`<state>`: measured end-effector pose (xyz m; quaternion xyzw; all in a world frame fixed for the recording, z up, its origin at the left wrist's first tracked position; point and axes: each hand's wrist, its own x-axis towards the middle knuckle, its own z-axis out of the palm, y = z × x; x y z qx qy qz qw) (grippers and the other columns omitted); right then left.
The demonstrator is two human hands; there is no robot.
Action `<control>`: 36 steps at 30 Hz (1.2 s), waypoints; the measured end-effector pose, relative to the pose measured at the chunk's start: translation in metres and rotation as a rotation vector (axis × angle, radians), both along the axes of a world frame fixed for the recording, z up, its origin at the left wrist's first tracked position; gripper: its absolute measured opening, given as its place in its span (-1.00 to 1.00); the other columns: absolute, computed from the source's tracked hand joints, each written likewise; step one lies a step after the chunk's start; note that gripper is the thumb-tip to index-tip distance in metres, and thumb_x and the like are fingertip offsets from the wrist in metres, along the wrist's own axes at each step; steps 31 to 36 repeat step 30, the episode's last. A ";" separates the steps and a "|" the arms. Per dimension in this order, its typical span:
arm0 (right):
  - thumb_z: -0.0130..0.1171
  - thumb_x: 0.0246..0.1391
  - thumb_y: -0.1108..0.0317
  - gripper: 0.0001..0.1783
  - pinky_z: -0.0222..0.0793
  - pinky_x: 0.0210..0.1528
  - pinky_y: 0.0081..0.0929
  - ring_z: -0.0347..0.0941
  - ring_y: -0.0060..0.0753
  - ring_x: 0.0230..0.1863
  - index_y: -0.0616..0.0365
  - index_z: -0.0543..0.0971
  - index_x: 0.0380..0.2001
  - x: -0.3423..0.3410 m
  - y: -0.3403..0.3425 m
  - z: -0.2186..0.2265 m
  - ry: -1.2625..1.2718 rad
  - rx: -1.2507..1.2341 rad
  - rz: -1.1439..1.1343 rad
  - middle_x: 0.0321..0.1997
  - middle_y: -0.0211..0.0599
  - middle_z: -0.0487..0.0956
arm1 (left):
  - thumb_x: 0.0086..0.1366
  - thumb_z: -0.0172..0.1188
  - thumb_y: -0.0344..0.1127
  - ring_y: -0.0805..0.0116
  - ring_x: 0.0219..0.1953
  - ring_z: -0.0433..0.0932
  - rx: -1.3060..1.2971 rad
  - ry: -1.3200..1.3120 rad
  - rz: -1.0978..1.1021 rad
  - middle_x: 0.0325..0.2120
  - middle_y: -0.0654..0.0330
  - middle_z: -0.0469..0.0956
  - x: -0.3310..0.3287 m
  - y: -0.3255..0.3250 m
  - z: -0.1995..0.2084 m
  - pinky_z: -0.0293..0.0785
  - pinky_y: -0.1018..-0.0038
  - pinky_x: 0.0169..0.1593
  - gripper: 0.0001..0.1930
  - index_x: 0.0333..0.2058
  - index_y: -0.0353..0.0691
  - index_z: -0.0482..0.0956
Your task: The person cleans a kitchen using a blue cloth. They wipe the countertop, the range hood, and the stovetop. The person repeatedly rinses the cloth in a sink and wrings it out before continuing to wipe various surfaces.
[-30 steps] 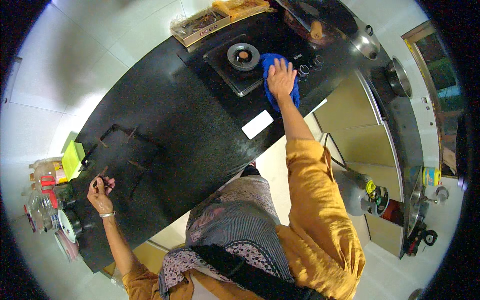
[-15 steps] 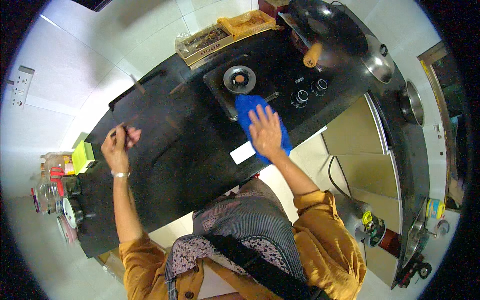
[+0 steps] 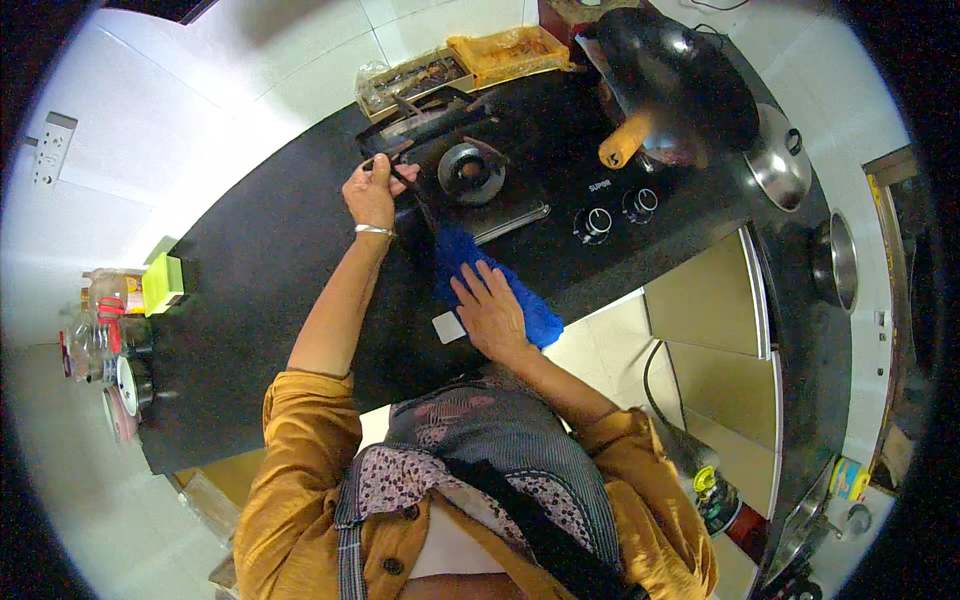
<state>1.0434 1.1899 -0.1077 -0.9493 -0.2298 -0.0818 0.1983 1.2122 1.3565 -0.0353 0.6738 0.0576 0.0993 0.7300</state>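
Observation:
My left hand (image 3: 373, 197) is closed on a black stove grate (image 3: 425, 118), gripping it by its near left side. The grate is tilted up over the hob, its prongs showing near the back boxes. My right hand (image 3: 490, 308) lies flat with fingers spread on a blue cloth (image 3: 538, 320), pressing it to the black counter. Between the hands, to the far side, is the round gas burner (image 3: 471, 174). A white card-like piece (image 3: 448, 327) sits on the counter left of my right hand, its far part hidden by the cloth or hand.
At the back stand two shallow boxes, one yellow-orange (image 3: 510, 55). A black wok (image 3: 690, 90) with a wooden handle (image 3: 625, 140) stands at the far right, beside a steel lid (image 3: 778, 165). Two knobs (image 3: 593, 225) are on the hob. Left are a green box (image 3: 162, 284) and bottles.
My left hand has swung right and away from me, bringing the grate over beside the burner. My right hand and the blue cloth have slid left and toward me.

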 end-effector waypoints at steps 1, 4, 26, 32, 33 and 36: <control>0.04 0.02 0.28 -0.54 -0.08 0.29 -0.10 0.07 -0.02 0.26 0.13 0.42 0.03 -0.001 -0.002 0.001 0.011 0.078 0.017 0.19 -0.11 0.28 | 0.32 -0.01 -0.29 0.27 -0.45 0.61 0.049 0.011 -0.016 -0.48 -0.03 0.58 0.001 -0.003 -0.005 0.54 0.55 -0.41 -0.73 -0.26 -0.48 0.43; 0.07 -0.01 0.32 -0.56 -0.04 0.27 -0.09 0.09 -0.01 0.25 0.16 0.45 0.00 0.002 -0.004 -0.006 0.011 0.169 0.026 0.18 -0.11 0.30 | 0.32 -0.01 -0.30 0.29 -0.43 0.61 0.128 0.003 -0.054 -0.45 -0.02 0.59 0.005 -0.008 -0.018 0.51 0.58 -0.40 -0.74 -0.24 -0.47 0.43; 0.23 -0.20 0.40 -0.57 0.14 0.22 -0.14 0.23 -0.12 0.19 0.11 0.52 -0.13 -0.001 -0.013 -0.015 0.041 0.252 0.374 0.08 -0.20 0.41 | 0.32 -0.02 -0.31 0.17 -0.30 0.59 -0.195 0.022 -0.255 -0.36 -0.03 0.56 0.002 0.000 -0.086 0.58 0.37 -0.20 -0.72 -0.16 -0.46 0.42; 0.22 -0.19 0.41 -0.56 0.12 0.23 -0.14 0.23 -0.11 0.20 0.11 0.51 -0.12 -0.002 -0.012 -0.022 0.056 0.290 0.359 0.09 -0.20 0.40 | 0.33 -0.03 -0.32 0.17 -0.29 0.59 -0.090 0.051 -0.277 -0.32 0.03 0.56 0.004 0.008 -0.101 0.55 0.39 -0.19 -0.74 -0.11 -0.36 0.43; 0.22 -0.19 0.41 -0.56 0.12 0.23 -0.14 0.23 -0.11 0.20 0.11 0.51 -0.12 -0.002 -0.012 -0.022 0.056 0.290 0.359 0.09 -0.20 0.40 | 0.33 -0.03 -0.32 0.17 -0.29 0.59 -0.090 0.051 -0.277 -0.32 0.03 0.56 0.004 0.008 -0.101 0.55 0.39 -0.19 -0.74 -0.11 -0.36 0.43; 0.22 -0.19 0.41 -0.56 0.12 0.23 -0.14 0.23 -0.11 0.20 0.11 0.51 -0.12 -0.002 -0.012 -0.022 0.056 0.290 0.359 0.09 -0.20 0.40 | 0.33 -0.03 -0.32 0.17 -0.29 0.59 -0.090 0.051 -0.277 -0.32 0.03 0.56 0.004 0.008 -0.101 0.55 0.39 -0.19 -0.74 -0.11 -0.36 0.43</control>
